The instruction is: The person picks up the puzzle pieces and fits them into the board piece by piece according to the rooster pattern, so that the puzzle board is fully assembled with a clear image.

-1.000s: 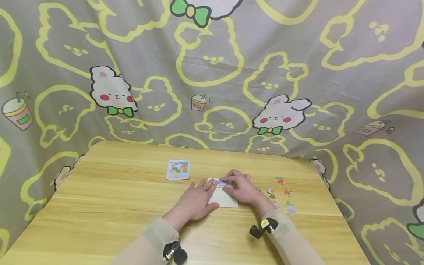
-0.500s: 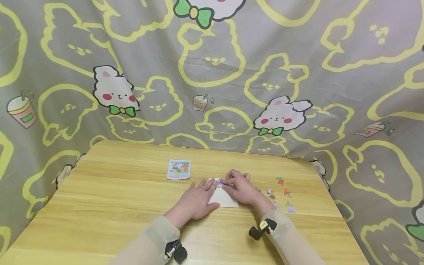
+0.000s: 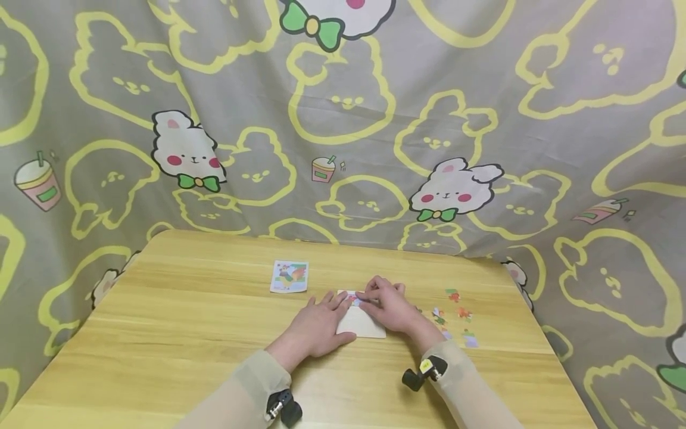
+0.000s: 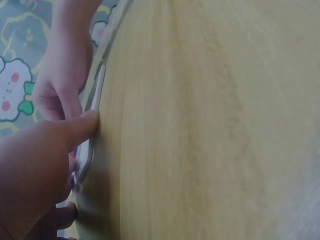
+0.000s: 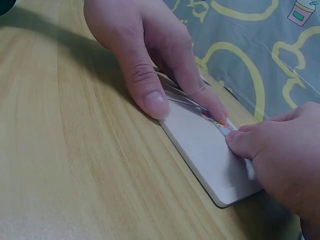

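A white puzzle board point(image 3: 365, 325) lies on the table in the head view, with colorful jigsaw pieces point(image 3: 353, 300) along its far edge. Spread over its left side, my left hand point(image 3: 317, 325) keeps its thumb at the near corner and its fingertips on the far left part. My right hand point(image 3: 392, 305) pinches a small puzzle piece at the far edge between thumb and index finger, which partly cover it. In the right wrist view, the left index finger and the right thumb meet close together on the colorful strip point(image 5: 220, 126), above the board's bare white surface point(image 5: 205, 155).
Several loose puzzle pieces point(image 3: 464, 312) lie to the right of the board. A square picture card of a rooster point(image 3: 290, 276) is at the back left. Behind the wooden table point(image 3: 177, 333) hangs a grey patterned curtain point(image 3: 364, 155).
Both hands stay at nearly the same spots on the board, with only slight movement of the right fingers at the far edge. The head view has shifted a little.
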`<state>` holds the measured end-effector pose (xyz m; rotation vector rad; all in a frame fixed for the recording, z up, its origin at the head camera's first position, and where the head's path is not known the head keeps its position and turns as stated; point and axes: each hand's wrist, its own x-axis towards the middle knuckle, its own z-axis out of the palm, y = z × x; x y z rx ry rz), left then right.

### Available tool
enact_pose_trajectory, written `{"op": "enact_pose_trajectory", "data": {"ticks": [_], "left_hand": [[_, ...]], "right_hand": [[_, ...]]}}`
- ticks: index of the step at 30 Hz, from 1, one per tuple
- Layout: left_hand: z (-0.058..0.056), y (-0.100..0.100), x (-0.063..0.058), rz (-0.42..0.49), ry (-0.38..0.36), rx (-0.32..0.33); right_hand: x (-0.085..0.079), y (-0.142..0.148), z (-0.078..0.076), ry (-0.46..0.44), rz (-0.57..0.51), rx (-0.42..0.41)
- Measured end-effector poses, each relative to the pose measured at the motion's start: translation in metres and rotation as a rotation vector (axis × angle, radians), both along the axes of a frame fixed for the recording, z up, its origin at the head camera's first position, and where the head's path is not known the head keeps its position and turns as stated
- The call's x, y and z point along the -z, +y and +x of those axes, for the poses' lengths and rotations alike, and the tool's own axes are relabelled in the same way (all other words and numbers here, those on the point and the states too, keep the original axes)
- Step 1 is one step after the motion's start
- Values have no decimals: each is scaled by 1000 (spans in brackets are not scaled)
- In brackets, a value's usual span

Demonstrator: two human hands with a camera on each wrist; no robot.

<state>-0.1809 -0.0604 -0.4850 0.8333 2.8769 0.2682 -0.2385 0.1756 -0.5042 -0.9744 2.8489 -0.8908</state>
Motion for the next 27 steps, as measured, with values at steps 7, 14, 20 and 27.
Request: {"op": "enact_pose_trajectory", "data": {"ticks": [7, 14, 20, 27], "left_hand": [[1, 2, -2, -11, -2, -6], [0, 5, -3, -20, -4, -3], [0, 6, -4, -25, -7, -4], [0, 5, -4, -12, -28, -9]], "right_hand": [[-2, 2, -1, -25, 0, -27], [-8, 9, -1, -55, -58, -60], [-17, 22, 2, -90, -97, -48], [-26, 43, 6, -78, -90, -24]]}}
